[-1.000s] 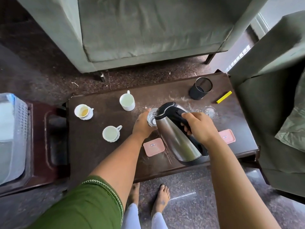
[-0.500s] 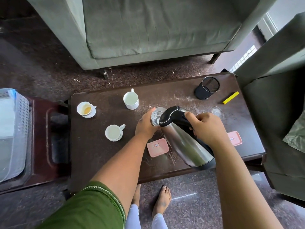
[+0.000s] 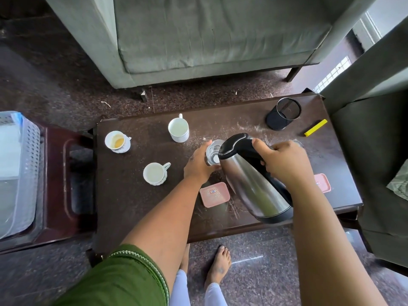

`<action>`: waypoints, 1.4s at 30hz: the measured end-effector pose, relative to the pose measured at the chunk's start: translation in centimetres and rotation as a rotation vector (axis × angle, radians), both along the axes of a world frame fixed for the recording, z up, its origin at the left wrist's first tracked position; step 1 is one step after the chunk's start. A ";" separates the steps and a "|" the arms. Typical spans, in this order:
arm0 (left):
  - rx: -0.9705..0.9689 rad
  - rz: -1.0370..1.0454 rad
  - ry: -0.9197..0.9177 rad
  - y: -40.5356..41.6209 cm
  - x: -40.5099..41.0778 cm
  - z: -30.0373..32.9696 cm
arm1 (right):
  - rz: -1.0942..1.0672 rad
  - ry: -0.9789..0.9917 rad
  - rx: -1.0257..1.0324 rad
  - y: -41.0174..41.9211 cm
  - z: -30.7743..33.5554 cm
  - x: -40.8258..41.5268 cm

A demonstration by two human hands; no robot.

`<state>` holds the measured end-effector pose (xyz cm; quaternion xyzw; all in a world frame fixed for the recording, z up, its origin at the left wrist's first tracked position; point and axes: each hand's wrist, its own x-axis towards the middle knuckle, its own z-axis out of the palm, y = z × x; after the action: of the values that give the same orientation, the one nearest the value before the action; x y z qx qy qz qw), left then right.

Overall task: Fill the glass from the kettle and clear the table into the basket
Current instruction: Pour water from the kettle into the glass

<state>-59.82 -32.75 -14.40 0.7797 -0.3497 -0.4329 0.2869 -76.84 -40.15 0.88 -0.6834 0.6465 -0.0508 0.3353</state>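
A clear glass (image 3: 213, 151) stands mid-table on the dark wooden table (image 3: 136, 202). My left hand (image 3: 199, 165) grips it from the left. My right hand (image 3: 283, 162) holds the black handle of a steel kettle (image 3: 254, 184), which is tilted with its spout over the glass rim. Three white cups stand to the left: a mug (image 3: 178, 130), a cup with brown dregs (image 3: 117, 141) and a cup (image 3: 155, 173) nearer me. A pale plastic basket (image 3: 22, 173) sits on a side stand at the far left.
Two pink lids lie on the table, one (image 3: 215, 194) near my left wrist, one (image 3: 322, 183) partly behind my right arm. A black mesh pen cup (image 3: 283, 113) and a yellow bar (image 3: 315, 128) sit at the back right. Grey sofas (image 3: 209, 34) stand beyond and to the right.
The kettle has tipped further toward the glass, its spout now over the rim. My left hand keeps its hold on the glass. The camera has shifted slightly.
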 end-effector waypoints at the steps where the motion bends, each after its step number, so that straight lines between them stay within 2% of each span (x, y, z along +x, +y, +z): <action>1: 0.001 0.004 0.000 0.0 0.0 -0.1 | -0.004 0.006 -0.002 -0.1 0.1 0.0; 18: 0.002 0.004 0.010 0.1 0.1 -0.3 | 0.048 0.146 0.085 -2.2 1.9 2.8; 42: 0.018 -0.003 -0.046 0.1 0.1 -0.3 | 0.065 0.145 0.146 -3.1 3.1 2.8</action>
<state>-59.72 -32.62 -14.65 0.7915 -0.3537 -0.4184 0.2709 -74.06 -43.22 3.96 -0.6798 0.6484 0.0570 0.3380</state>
